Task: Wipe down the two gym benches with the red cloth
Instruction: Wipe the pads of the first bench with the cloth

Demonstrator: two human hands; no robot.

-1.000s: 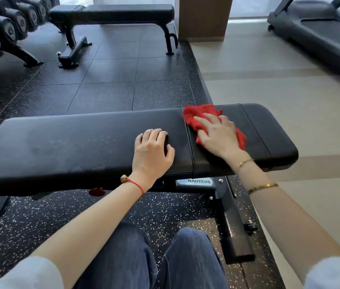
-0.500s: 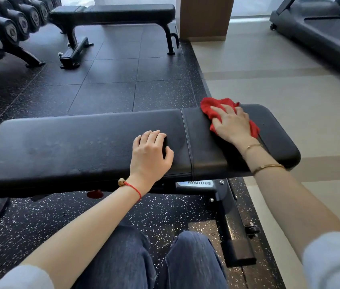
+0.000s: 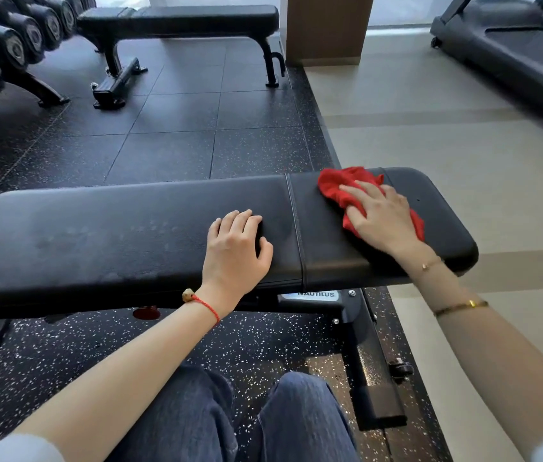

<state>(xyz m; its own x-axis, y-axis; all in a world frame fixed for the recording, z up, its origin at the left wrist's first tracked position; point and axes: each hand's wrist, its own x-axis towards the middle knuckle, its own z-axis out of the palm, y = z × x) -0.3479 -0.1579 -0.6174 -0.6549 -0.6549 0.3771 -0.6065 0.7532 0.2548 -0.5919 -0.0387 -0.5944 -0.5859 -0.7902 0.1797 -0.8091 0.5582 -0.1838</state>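
Wiping well means the right hand keeps its flat fingers pressing the red cloth, at two o'clock on the near bench, while the relaxed left hand steadies.

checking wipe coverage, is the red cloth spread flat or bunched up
Bunched up: the red cloth lies in crumpled folds under the right hand, which presses it on the near bench.

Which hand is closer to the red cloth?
Right. The right hand presses on the red cloth; the left hand rests on the bench, apart from it.
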